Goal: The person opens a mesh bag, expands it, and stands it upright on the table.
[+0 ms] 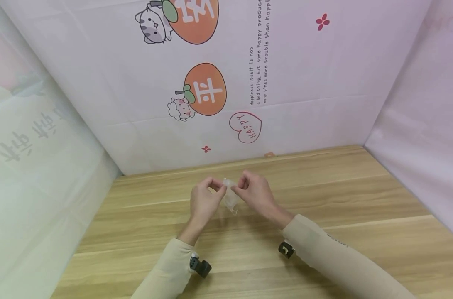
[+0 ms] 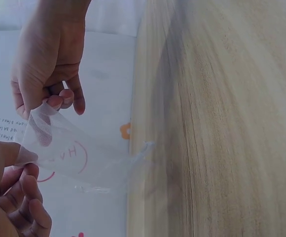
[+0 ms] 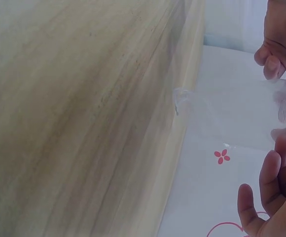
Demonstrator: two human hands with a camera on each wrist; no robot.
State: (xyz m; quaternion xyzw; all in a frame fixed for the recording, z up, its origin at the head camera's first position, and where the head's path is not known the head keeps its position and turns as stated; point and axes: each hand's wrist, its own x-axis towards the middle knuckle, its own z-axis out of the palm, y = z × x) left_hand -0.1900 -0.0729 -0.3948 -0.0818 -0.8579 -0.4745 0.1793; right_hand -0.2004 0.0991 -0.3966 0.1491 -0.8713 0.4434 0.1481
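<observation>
A small see-through bag [image 1: 231,201], finely mesh-like at its top edge, hangs between my two hands above the wooden table. On its left my left hand [image 1: 206,199] pinches the upper edge between thumb and forefinger. Opposite, the thumb and forefinger of my right hand [image 1: 255,190] pinch the other side of that edge. In the left wrist view the bag [image 2: 79,158] is stretched at the top, and its lower end is crumpled and shiny. The right wrist view shows the bag [image 3: 232,111] hanging above the table; nothing can be made out inside it.
The wooden table [image 1: 136,241] runs back to a white printed cloth wall [image 1: 301,83]. White cloth also hangs at the left [image 1: 35,166] and right [image 1: 417,133]. A small black camera sits on each wrist.
</observation>
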